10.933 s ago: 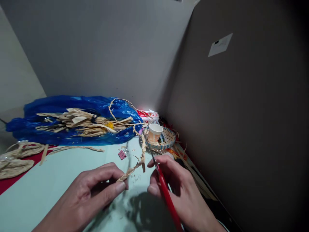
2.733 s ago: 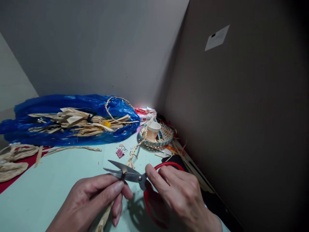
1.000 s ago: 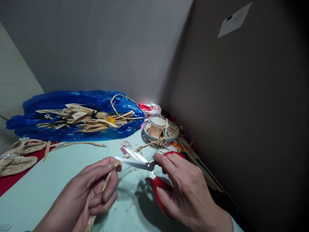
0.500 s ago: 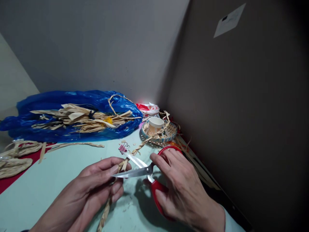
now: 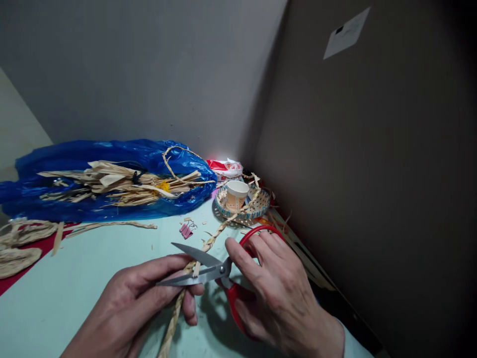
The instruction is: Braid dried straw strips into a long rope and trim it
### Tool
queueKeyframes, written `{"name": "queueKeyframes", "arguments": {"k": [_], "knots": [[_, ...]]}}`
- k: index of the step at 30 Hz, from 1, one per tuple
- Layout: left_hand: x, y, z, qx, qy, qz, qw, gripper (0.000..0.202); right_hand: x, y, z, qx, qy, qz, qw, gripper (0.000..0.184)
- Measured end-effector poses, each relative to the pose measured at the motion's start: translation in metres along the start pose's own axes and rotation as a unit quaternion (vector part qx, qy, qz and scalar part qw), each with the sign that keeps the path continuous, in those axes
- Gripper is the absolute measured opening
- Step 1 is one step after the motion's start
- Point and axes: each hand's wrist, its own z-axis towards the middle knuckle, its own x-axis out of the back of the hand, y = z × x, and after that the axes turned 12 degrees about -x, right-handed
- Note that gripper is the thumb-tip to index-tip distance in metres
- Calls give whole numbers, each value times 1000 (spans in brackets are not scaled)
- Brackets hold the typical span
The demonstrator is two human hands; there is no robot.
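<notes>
My left hand (image 5: 143, 298) pinches a braided straw cord (image 5: 175, 318) between thumb and fingers, low in the middle of the view. The cord runs from under that hand up across the table to a small woven basket (image 5: 261, 206). My right hand (image 5: 278, 293) grips red-handled scissors (image 5: 208, 271), fingers through the red loops. The steel blades are parted and straddle a short straw end sticking out of the cord, just right of my left fingertips.
A blue plastic bag (image 5: 112, 154) with a bundle of dried straw strips (image 5: 122, 184) lies at the back left. A paper cup (image 5: 236, 194) stands in the basket. Pink binder clips (image 5: 185, 230) lie on the pale green table (image 5: 74, 268). Dark partition walls close the right side.
The scissor blades have opened wider and shifted slightly down and left along the cord. My left hand has slid its grip a little lower; the cord's far end stays at the basket.
</notes>
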Motion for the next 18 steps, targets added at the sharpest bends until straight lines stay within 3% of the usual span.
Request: {"name": "queueKeyframes", "arguments": {"k": [4, 10, 18], "knots": [[4, -6, 4, 13, -13, -72, 997, 26, 2, -1, 2, -5, 9, -3, 1000, 56], [5, -9, 3, 20, 82, -83, 993, 38, 3, 1, 1, -17, 24, 1, 1000, 56], [0, -8, 3, 28, 46, -92, 994, 34, 0, 3, 1, -24, 36, 4, 999, 58]]}}
